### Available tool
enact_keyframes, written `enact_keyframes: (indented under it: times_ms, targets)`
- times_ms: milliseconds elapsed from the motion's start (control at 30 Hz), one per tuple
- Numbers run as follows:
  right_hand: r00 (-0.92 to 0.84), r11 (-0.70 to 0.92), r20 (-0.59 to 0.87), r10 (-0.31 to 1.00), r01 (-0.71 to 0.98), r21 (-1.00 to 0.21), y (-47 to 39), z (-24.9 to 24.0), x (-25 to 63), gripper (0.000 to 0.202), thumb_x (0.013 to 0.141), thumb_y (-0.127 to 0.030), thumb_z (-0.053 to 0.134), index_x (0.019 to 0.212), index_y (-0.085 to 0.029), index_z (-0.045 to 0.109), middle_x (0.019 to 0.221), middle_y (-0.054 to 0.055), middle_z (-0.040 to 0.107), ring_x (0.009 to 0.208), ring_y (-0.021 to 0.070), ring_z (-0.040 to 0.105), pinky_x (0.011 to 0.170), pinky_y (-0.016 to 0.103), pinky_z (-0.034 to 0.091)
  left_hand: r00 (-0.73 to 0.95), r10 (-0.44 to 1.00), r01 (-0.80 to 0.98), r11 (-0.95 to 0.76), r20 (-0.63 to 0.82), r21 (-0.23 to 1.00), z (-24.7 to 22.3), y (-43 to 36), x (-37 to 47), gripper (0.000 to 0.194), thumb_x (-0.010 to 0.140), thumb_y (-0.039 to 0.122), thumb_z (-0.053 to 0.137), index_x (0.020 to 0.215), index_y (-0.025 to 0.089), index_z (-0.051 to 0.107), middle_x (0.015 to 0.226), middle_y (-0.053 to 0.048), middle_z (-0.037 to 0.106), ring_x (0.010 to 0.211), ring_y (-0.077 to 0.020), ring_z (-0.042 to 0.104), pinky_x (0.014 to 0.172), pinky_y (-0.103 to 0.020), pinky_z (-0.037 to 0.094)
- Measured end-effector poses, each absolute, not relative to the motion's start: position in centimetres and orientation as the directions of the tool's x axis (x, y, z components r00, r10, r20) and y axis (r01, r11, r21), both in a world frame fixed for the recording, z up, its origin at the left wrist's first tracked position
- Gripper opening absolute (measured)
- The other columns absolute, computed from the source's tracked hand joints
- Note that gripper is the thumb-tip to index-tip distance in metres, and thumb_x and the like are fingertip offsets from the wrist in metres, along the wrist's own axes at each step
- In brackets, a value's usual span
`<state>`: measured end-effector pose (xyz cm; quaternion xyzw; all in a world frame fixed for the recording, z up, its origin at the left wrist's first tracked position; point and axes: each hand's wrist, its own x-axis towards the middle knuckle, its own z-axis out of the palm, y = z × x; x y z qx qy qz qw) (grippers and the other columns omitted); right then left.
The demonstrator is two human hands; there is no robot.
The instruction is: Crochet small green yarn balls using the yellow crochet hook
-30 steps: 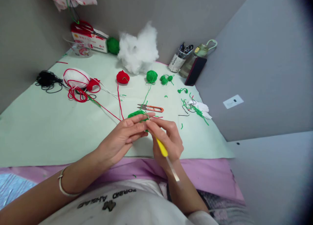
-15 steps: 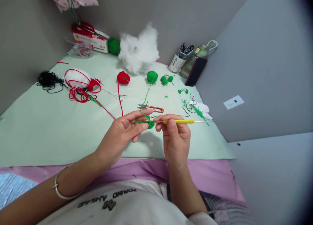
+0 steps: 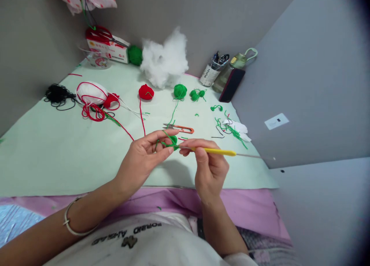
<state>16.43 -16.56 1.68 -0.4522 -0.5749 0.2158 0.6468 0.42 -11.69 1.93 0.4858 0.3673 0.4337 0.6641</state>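
Note:
My left hand (image 3: pixel 141 154) pinches a small green crochet piece (image 3: pixel 174 142) between thumb and fingers. Green yarn passes over its raised index finger and leads back to a green yarn ball (image 3: pixel 180 91). In my right hand (image 3: pixel 209 166) is a yellow-handled crochet hook (image 3: pixel 219 151), gripped like a pen. The hook's left end meets the green piece at my left fingertips; its other metal end points right and slightly toward me. Just beyond my hands lie orange thread snips (image 3: pixel 183 129) on the pale green table cover (image 3: pixel 72 158).
At the back are a white stuffing clump (image 3: pixel 164 60), a pen cup (image 3: pixel 209 74), a bottle (image 3: pixel 224 78) and a leaning phone (image 3: pixel 232 85). Red yarn (image 3: pixel 146 92), white yarn (image 3: pixel 91 92) and black yarn (image 3: pixel 56 93) lie leftward. Yarn scraps (image 3: pixel 235 131) lie right. Grey panels (image 3: pixel 289 77) enclose the table.
My right hand has shifted slightly right and toward me. The crochet hook, level before, now slants with its right end lower. The green piece has turned a little in my left fingers.

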Motion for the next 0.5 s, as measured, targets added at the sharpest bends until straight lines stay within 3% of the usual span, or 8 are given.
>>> enact_keyframes:
  times_ms: [167, 267, 400, 500]
  targets:
    - [0.038, 0.641, 0.791, 0.61, 0.563, -0.521, -16.8, 0.7, 16.1, 0.028, 0.102, -0.011, 0.055, 0.121, -0.025, 0.071, 0.103, 0.007, 0.078, 0.094, 0.02, 0.076, 0.08, 0.037, 0.065, 0.19, 0.977, -0.094, -0.079, 0.096, 0.992, 2.4, -11.8, 0.7, 0.032, 0.082, 0.014, 0.08, 0.111, 0.026, 0.084, 0.081, 0.004, 0.061, 0.073, -0.0091, 0.051, 0.076, -0.021, 0.045]
    - [-0.054, 0.632, 0.858, 0.511, 0.701, -0.332, -16.8, -0.2, 15.8, 0.038, 0.098, -0.008, 0.062, 0.13, -0.026, 0.069, 0.112, 0.009, 0.078, 0.098, 0.0213, 0.076, 0.08, 0.035, 0.066, 0.191, 0.977, -0.093, -0.074, 0.09, 0.993, 2.6, -11.7, 0.6, 0.032, 0.083, 0.017, 0.081, 0.114, 0.026, 0.083, 0.084, 0.003, 0.063, 0.072, -0.0093, 0.051, 0.075, -0.021, 0.046]
    - [-0.072, 0.53, 0.86, 0.504, 0.813, -0.243, -16.5, -1.0, 15.7, 0.054, 0.092, -0.007, 0.071, 0.137, -0.037, 0.068, 0.111, 0.004, 0.077, 0.101, 0.0215, 0.076, 0.085, 0.035, 0.065, 0.227, 0.974, -0.162, 0.014, 0.023, 0.987, 2.6, -11.8, 0.4, 0.038, 0.081, 0.022, 0.085, 0.118, 0.028, 0.082, 0.085, 0.003, 0.063, 0.07, -0.0094, 0.049, 0.072, -0.021, 0.045]
    - [-0.083, 0.568, 0.867, 0.491, 0.786, -0.246, -16.1, -0.9, 15.9, 0.051, 0.094, -0.009, 0.07, 0.137, -0.037, 0.068, 0.108, 0.004, 0.077, 0.1, 0.0215, 0.076, 0.083, 0.035, 0.064, 0.365, 0.928, -0.303, 0.192, -0.073, 0.933, 2.5, -11.5, 0.3, 0.044, 0.079, 0.025, 0.087, 0.122, 0.028, 0.081, 0.084, 0.003, 0.063, 0.07, -0.0097, 0.051, 0.071, -0.022, 0.046]
